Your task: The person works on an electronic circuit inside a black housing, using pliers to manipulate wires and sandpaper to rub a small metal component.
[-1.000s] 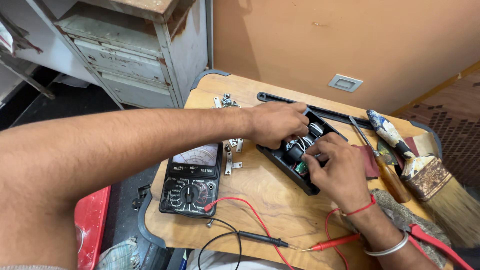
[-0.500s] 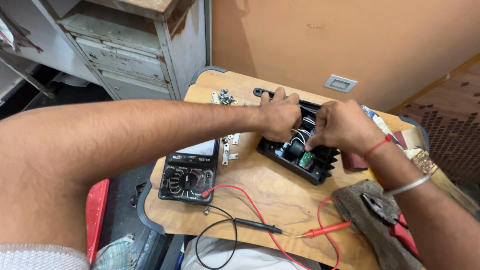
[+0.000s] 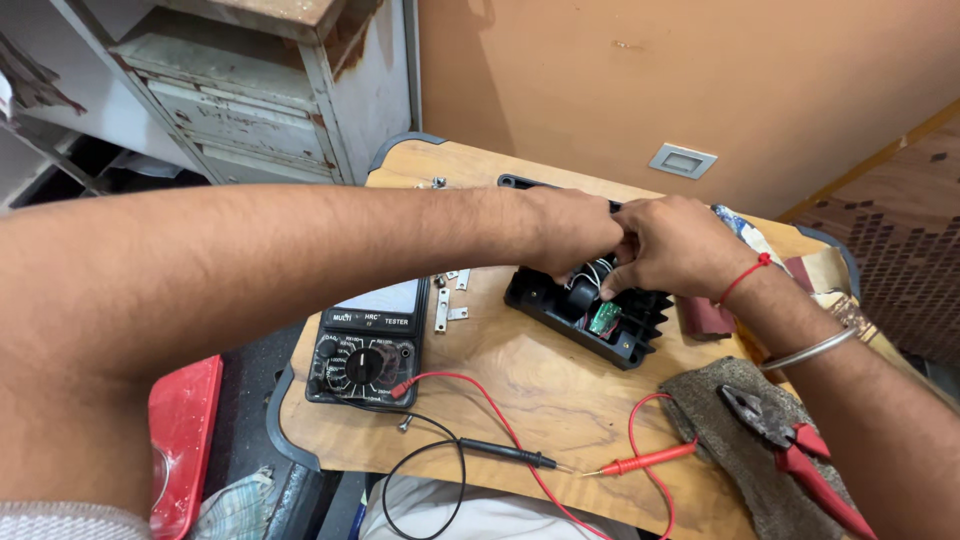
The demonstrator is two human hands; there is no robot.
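Matt black plastic casing (image 3: pixel 560 310); smooth wood-grain table (image 3: pixel 520 390); rough cloth (image 3: pixel 730 440).

My left hand (image 3: pixel 575 232): bare, no ring or watch showing, forearm bare and hairy along its whole visible length, with a sliver of pale grey-white ribbed sleeve (image 3: pixel 60 520) at the bottom left corner of the view. My right hand (image 3: pixel 680 245): bare, wrist tied with a thin red thread (image 3: pixel 745 278), and further up the forearm a plain silver-coloured metal bangle (image 3: pixel 810 350); forearm otherwise uncovered, no sleeve in view.
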